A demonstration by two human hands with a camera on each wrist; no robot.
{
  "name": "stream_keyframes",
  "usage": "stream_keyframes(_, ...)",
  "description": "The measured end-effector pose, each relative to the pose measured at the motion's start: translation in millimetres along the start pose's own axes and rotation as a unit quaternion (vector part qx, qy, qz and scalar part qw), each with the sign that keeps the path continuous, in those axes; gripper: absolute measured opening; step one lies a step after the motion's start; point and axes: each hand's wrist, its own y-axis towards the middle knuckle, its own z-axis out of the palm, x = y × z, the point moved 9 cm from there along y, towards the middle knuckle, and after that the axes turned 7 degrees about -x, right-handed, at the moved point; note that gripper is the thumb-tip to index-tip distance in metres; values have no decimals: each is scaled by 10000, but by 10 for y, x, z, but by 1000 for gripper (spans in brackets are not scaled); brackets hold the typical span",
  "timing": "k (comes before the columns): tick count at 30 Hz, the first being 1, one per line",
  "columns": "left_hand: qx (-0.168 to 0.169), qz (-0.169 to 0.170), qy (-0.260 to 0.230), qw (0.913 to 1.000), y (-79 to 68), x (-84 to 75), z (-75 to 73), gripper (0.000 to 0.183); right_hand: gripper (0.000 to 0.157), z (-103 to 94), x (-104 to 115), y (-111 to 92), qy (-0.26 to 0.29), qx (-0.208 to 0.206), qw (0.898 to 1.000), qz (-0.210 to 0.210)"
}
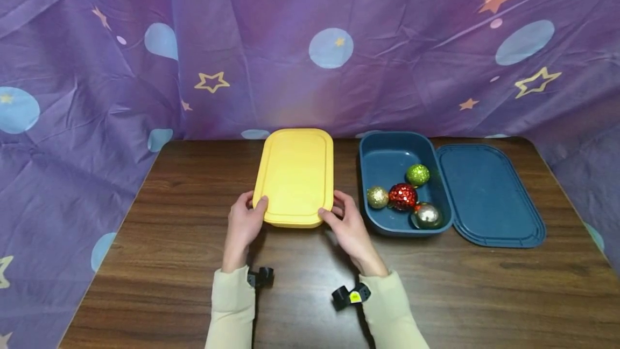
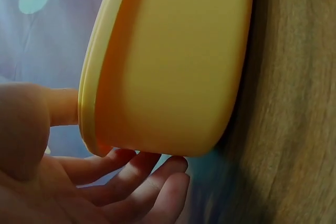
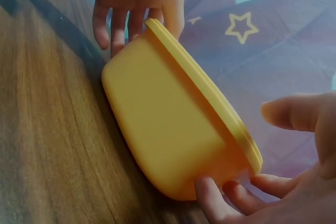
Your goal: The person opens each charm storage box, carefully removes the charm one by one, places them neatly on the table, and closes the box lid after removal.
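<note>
A yellow lidded food container [image 1: 295,174] sits on the wooden table between the hands, its lid in place. At its near left corner, my left hand [image 1: 245,218] holds it, thumb over the lid and fingers along the side wall. My right hand [image 1: 350,226] is at the near right corner. Its thumb overlaps the lid edge in the head view, and in the right wrist view its fingertips [image 3: 207,192] lie against the wall below the rim. Seen from the left wrist, the container's smooth wall [image 2: 173,66] fills the middle.
Right of the yellow container stands an uncovered blue container [image 1: 387,147] holding a green ball [image 1: 417,175], a gold ball [image 1: 377,197], a red ball [image 1: 403,196] and a silver ball [image 1: 427,215]. Its blue lid [image 1: 491,195] lies beside it. A purple curtain [image 1: 271,42] hangs behind the table.
</note>
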Motion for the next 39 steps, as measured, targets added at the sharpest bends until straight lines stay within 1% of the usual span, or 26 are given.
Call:
stream_keyframes(8, -47, 118, 221, 9997, -16, -20, -18, 48, 69, 3, -15, 8, -407, 4, 9992, -12)
stream_keyframes(16, -123, 536, 507, 9972, -50, -108, -39, 42, 70, -20, -36, 26, -567, -43, 9984, 28)
stream_keyframes(19, -117, 572, 541, 9968, -54, -116, -47, 41, 71, -24, -34, 26, -535, -27, 9986, 19)
stream_keyframes(27, -29, 533, 587, 9969, -61, -108, -53, 42, 70, -17, -37, 13, -595, 41, 9982, -19)
stream_keyframes(30, 23, 543, 686, 9962, -73, -116, -49, 44, 70, -19, -29, 8, -616, 38, 9981, -47)
stream_keyframes(36, 95, 725, 938, 9929, -83, -155, -45, 47, 70, -24, 3, -3, -747, 1, 9971, -135)
stream_keyframes(39, 107, 711, 932, 9930, -81, -162, -50, 47, 70, -24, 19, -5, -784, 6, 9967, -191)
